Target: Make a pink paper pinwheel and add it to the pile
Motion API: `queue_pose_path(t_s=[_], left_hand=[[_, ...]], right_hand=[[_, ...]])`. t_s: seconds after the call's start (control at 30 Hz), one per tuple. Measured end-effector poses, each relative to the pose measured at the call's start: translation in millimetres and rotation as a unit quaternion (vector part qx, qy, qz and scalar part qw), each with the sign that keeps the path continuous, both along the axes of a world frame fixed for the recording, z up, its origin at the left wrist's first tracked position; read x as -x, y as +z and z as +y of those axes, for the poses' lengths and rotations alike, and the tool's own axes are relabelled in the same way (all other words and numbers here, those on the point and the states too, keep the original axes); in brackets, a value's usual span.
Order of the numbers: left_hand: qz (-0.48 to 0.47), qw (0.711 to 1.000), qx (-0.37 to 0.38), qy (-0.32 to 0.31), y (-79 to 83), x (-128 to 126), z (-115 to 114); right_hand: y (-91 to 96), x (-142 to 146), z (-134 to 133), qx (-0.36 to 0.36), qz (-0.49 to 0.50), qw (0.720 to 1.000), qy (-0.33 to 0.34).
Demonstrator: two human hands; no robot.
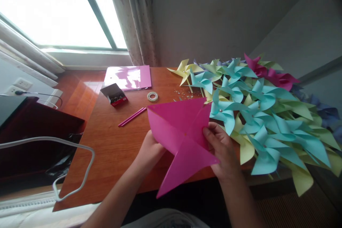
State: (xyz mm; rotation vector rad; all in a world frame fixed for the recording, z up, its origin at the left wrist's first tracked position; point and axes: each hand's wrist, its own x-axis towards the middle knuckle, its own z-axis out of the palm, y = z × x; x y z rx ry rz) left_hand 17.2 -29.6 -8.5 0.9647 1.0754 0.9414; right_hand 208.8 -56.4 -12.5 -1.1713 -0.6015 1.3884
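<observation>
A pink pinwheel sheet [184, 124], cut into blades around a small centre hole, is held up in front of me over the table. My left hand [154, 146] grips its left side from beneath, the fingers mostly hidden behind the paper. On the opposite edge, my right hand [217, 144] pinches the sheet, thumb in front. The blades spread outward, slightly bent and not gathered at the middle. Close behind my right hand lies a turquoise pinwheel [223, 110].
Many finished pinwheels [264, 121] in turquoise, yellow and pink crowd the table's right. On the wooden table [107, 160] lie pink sticks [132, 117], a tape roll [152, 96], an opened small box [114, 95], scattered tiny fasteners [187, 94] and a pink sheet pack [128, 77]. A white cable [92, 153] crosses the left edge.
</observation>
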Motion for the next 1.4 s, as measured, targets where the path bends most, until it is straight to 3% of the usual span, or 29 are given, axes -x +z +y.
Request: queue_pose_path(t_s=[0.23, 0.47, 0.63, 0.9, 1.03, 1.27, 1.4], left_hand=[[-0.001, 1.0, 0.011, 0.01, -2.3, 6.8, 1.2], [0.04, 0.998, -0.018, 0.038, -2.3, 7.1, -1.3], [0.08, 0.995, -0.012, 0.054, -3.4, 9.4, -1.0], [0.06, 0.997, 0.0, 0.051, -1.3, 7.0, -2.1], [0.03, 0.998, 0.028, 0.051, -4.8, 6.9, -3.6], [-0.132, 0.979, 0.155, 0.008, -5.2, 6.8, -5.1], [-0.154, 0.974, 0.164, 0.014, -0.5, 8.5, -2.7]], right_hand=[[-15.0, -3.4, 1.7, 0.006, -0.06, 0.997, -0.038], [-14.2, -0.2, 1.1, -0.038, -0.169, 0.984, -0.045], [-12.8, 1.8, 0.0, -0.048, -0.173, 0.983, -0.03], [-14.6, 0.8, 0.3, -0.056, -0.228, 0.971, -0.033], [-12.6, 0.7, 0.9, -0.061, -0.245, 0.967, -0.037], [-11.9, -3.1, 2.6, -0.06, -0.231, 0.97, -0.05], [-13.0, -6.9, 3.5, -0.057, -0.217, 0.973, -0.053]])
